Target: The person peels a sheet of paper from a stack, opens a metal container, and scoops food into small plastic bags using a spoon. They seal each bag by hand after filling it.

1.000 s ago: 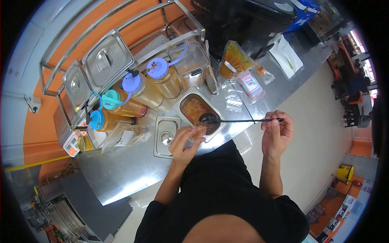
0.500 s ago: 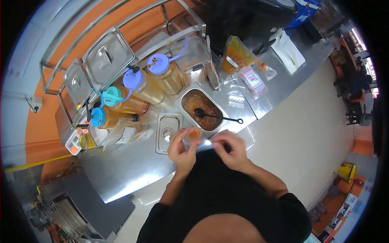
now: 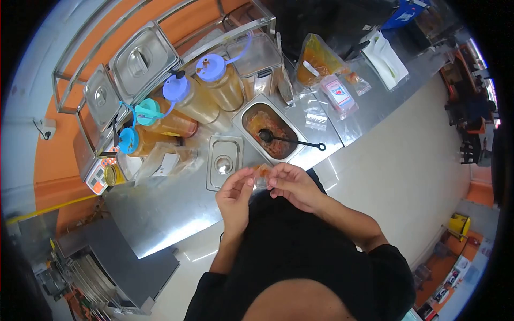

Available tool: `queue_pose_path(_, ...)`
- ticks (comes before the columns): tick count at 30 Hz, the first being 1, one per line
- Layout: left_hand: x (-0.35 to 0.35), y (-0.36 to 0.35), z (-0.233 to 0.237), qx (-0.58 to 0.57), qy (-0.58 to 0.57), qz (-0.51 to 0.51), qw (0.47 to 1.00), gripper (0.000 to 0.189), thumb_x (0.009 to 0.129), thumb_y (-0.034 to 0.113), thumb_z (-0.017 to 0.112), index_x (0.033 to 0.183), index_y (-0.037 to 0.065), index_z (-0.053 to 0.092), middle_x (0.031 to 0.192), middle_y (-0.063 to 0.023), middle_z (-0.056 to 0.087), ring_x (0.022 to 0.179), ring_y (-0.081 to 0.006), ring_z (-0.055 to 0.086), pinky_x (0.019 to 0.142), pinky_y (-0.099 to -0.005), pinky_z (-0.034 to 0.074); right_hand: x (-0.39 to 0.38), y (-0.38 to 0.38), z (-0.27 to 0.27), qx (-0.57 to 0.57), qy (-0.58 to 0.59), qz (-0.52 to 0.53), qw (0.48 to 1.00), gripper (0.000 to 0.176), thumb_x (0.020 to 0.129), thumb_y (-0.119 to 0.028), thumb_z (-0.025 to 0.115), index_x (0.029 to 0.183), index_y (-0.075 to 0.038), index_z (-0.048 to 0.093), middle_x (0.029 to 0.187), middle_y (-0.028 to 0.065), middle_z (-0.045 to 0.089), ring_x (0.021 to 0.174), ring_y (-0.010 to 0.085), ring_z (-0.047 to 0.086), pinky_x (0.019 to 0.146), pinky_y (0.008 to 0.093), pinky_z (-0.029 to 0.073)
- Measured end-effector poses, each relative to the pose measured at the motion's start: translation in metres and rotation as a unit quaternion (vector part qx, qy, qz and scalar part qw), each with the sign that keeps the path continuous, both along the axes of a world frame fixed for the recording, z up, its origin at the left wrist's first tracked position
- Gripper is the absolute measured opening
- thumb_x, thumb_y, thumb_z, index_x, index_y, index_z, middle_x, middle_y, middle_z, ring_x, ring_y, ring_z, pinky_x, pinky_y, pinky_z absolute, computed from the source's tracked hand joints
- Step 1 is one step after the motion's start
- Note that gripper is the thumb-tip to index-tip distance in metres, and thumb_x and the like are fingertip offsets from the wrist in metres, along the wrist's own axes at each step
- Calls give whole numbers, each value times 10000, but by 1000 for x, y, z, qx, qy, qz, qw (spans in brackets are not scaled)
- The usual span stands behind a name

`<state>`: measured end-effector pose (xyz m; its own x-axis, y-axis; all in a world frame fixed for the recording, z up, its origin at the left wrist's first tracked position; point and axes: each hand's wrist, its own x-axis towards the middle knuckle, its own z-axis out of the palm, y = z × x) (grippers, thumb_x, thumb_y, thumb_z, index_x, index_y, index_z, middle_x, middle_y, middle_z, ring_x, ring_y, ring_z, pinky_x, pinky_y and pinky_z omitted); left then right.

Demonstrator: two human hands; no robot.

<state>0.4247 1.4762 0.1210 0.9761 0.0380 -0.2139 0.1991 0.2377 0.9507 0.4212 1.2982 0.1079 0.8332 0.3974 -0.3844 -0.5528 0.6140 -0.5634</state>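
Between my two hands is a small clear plastic bag [image 3: 262, 174] with orange-red food in it. The fingertips of my left hand [image 3: 234, 188] pinch its left side. My right hand [image 3: 292, 184] has its thumb and fingers closed on the right edge. Just beyond them stands a steel food pan [image 3: 293, 130] of reddish, saucy food, and a black ladle [image 3: 292, 140] rests in it with its handle over the rim. A steel pan lid [image 3: 224, 163] lies flat on the counter to the left of the pan.
Several squeeze bottles with purple and teal caps, one a purple-capped bottle [image 3: 222, 88], stand at the back left. Behind is a metal rack [image 3: 179, 61] with steel lids. A pink-and-white packet [image 3: 337, 95] and a bag of orange sauce [image 3: 316, 61] lie right on the steel counter [image 3: 160, 219].
My right hand has moved left and taken hold of the bag's right edge. Before, only my left hand held the bag. The view has shifted slightly.
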Motion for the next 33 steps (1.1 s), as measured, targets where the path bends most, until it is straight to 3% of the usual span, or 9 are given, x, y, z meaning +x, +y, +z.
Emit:
queue_pose_path(6,0,37,-8,-248,256,-148,922,289,899,2,671,1186,-14,645,1052,-88,698,897,-135,667,782,-250,552,-2,0,-5,-21,10,48,999,156,926,-96,679,1069,-67,624,994,48,658,877,121,637,773,277,550)
queue_pose_path(13,-6,41,-16,-247,320,-192,894,218,870,28,707,1084,4,672,913,-42,682,764,-95,620,601,-200,481,-4,2,-10,-78,-44,80,993,139,914,-99,698,1030,-56,636,936,49,666,802,111,638,679,257,551)
queue_pose_path(15,-7,38,-13,-207,284,-174,920,130,884,16,655,1009,-20,658,862,-36,645,689,-77,558,532,-200,392,-5,2,-14,-125,-68,81,987,125,916,-91,688,1021,-52,632,885,40,661,751,108,633,637,253,541)
queue_pose_path(20,-14,19,-9,-48,152,-84,984,71,846,-30,681,880,27,658,728,-20,631,606,-58,548,529,-197,405,-9,10,-9,-240,-112,39,964,87,879,-49,675,951,-41,627,691,14,626,595,93,599,524,264,499)
queue_pose_path(22,-19,7,-11,43,111,-32,992,77,841,-48,670,849,27,651,692,-14,621,585,-51,541,528,-196,405,-9,12,-8,-430,-257,-19,866,91,812,-34,679,886,-37,626,593,28,584,520,121,584,497,293,485)
queue_pose_path(26,-25,-9,-19,179,-8,34,983,86,816,-81,635,824,3,625,688,-23,624,567,-59,548,524,-204,417,-11,16,0,-532,-337,-75,773,120,764,-53,693,870,-42,638,549,42,547,463,165,543,478,291,458)
queue_pose_path(29,-16,-7,-11,165,-8,48,985,68,827,-72,617,809,-7,625,667,-24,622,559,-54,557,500,-202,411,-4,6,8,-566,-319,-25,760,148,752,-67,706,891,-56,658,663,56,606,601,210,605,584,296,489)
queue_pose_path(32,-4,3,15,83,58,33,994,69,835,-59,596,805,-8,631,643,-22,616,537,-51,553,457,-194,385,6,-3,10,-437,-439,-53,783,255,725,-98,809,939,-57,677,999,90,638,1000,243,616,839,356,477)
queue_pose_path(33,-2,7,21,50,110,17,992,73,838,-52,590,803,-6,634,642,-27,615,526,-53,548,442,-188,375,7,-1,9,-436,-441,-52,783,255,725,-98,809,939,-57,677,999,90,638,1000,243,616,839,356,477)
